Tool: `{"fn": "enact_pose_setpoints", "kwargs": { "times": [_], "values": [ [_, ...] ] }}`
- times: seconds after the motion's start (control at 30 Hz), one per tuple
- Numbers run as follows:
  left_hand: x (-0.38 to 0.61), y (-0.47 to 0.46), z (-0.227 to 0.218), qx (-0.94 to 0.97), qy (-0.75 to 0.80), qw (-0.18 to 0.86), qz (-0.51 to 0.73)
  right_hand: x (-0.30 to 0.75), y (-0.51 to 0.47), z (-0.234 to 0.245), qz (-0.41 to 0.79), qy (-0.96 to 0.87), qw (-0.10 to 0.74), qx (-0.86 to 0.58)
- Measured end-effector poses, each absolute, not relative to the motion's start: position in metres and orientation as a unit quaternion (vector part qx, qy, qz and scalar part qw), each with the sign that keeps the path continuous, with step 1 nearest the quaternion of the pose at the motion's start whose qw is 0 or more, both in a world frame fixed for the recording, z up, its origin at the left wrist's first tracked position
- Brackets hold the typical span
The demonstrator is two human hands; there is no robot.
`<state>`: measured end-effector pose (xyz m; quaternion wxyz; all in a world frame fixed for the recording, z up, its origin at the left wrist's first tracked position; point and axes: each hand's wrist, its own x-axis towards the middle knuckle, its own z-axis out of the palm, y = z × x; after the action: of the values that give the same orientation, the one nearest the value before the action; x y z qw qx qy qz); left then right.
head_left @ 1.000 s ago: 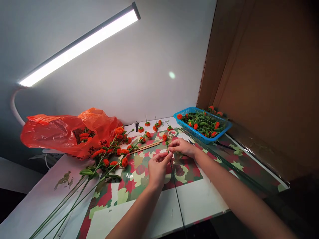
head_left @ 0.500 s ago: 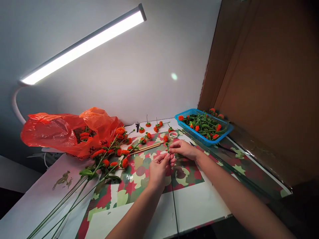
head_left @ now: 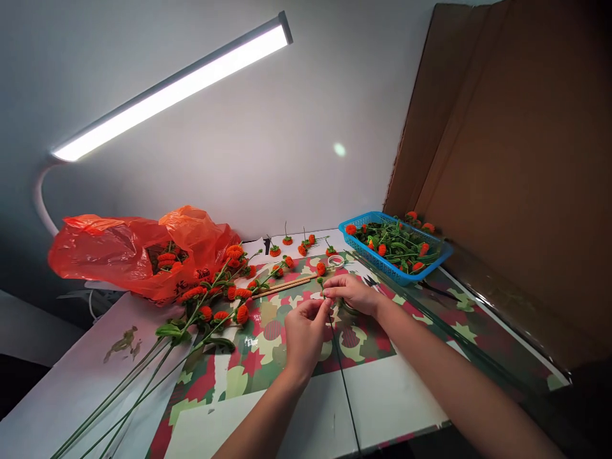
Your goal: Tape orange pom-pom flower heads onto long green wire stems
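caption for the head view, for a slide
The left hand and right hand pinch a thin green stem above the patterned table, orange pompom sprays and blue basket nearby.

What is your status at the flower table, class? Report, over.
Left hand and right hand: grips pinched on thin green wire stem. Stem above patterned paper mat. Thin wooden sticks, orange pompom flowers just beyond, apart.

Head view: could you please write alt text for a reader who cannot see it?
The left hand and right hand pinch a thin green stem between them above a patterned table. Orange flower sprays and a red bag lie to the left, a blue basket of flowers to the right, under a lamp.
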<state>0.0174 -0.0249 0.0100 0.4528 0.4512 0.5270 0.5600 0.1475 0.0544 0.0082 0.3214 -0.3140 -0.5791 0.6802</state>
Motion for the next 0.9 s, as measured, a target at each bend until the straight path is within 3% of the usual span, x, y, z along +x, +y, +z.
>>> {"fn": "enact_pose_setpoints", "kwargs": {
  "times": [0.13,0.37,0.63,0.9],
  "values": [
    [0.015,-0.023,0.009,0.483,0.527,0.434,0.548,0.146,0.051,0.012,0.666,-0.587,0.320,-0.331],
    [0.018,-0.021,0.010,0.367,0.468,0.579,0.557,0.150,0.051,0.014,0.668,-0.599,0.315,-0.310],
    [0.018,-0.018,0.006,0.302,0.376,0.672,0.562,0.154,0.061,0.005,0.731,-0.559,0.288,-0.264],
    [0.020,-0.018,0.006,0.241,0.341,0.733,0.537,0.146,0.054,0.010,0.796,-0.453,0.322,-0.241]
  ]
}}
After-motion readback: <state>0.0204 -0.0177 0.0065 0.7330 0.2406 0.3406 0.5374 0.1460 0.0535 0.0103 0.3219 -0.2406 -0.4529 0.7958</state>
